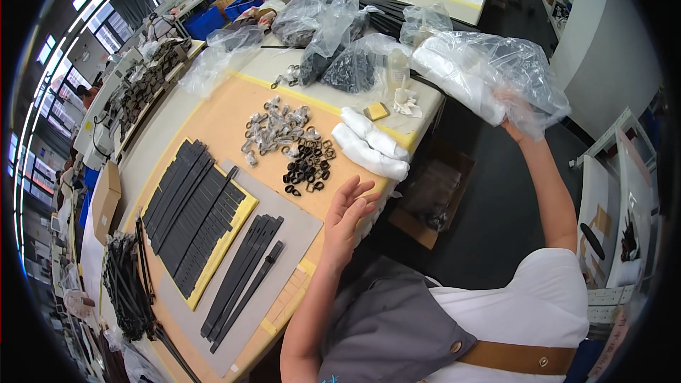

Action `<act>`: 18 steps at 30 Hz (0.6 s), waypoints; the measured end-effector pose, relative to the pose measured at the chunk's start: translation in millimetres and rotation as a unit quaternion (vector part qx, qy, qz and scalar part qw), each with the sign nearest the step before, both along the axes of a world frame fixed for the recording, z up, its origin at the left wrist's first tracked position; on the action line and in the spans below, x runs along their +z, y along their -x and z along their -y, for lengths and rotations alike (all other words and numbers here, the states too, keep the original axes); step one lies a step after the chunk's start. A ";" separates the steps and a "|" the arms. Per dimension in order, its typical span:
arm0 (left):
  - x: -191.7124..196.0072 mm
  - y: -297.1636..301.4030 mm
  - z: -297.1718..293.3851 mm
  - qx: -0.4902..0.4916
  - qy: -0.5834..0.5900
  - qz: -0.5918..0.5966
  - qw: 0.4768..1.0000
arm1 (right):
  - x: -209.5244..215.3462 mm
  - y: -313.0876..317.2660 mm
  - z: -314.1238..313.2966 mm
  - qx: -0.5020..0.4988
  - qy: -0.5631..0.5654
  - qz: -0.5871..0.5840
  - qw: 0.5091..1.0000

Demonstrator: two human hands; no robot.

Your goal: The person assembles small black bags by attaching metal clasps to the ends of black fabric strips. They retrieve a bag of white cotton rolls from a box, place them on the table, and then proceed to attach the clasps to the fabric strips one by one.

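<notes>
My right hand (519,117) is stretched out at the far right, closed on a clear plastic bag (535,74) with white rolled bundles (461,74) in it. The film partly covers its fingers. Over the table's near edge my left hand (344,216) is raised with its fingers apart, holding nothing. Just beyond it lie two white rolls (372,145) side by side. Left of these are loose dark buckle-like rings (310,167) and a pile of small pieces in clear wrapping (277,128). Black straps lie on a yellow-edged board (195,213), with several loose straps (245,276) beside it.
Plastic-wrapped dark bundles (347,64), a bottle (397,71) and a yellow block (376,110) stand toward the back. A bunch of black straps (128,284) hangs at the left edge. An open cardboard box (433,198) is on the floor, right of the table (305,223).
</notes>
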State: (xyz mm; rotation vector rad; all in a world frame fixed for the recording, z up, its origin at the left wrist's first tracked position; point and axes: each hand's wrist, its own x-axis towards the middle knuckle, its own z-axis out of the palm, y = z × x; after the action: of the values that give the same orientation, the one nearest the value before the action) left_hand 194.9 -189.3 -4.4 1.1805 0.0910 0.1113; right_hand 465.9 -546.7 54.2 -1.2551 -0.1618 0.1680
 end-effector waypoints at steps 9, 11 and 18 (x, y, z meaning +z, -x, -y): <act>-17.5 -1.5 -14.4 0.007 0.052 -0.050 0.997 | -51.2 -79.5 -11.8 0.040 -0.046 -0.007 0.998; -20.8 -2.1 -16.5 0.010 0.067 -0.050 0.996 | -61.7 -100.7 -19.4 0.064 -0.016 -0.001 0.998; -28.7 -6.6 -17.0 0.006 0.089 -0.047 0.995 | -72.0 -150.8 -55.0 0.140 0.004 0.052 0.989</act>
State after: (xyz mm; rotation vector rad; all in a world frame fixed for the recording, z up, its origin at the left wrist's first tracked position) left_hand 201.5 -172.4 -33.1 1.0072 0.1884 0.0568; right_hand 616.7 -491.7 -17.8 -1.2458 -0.4299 0.3458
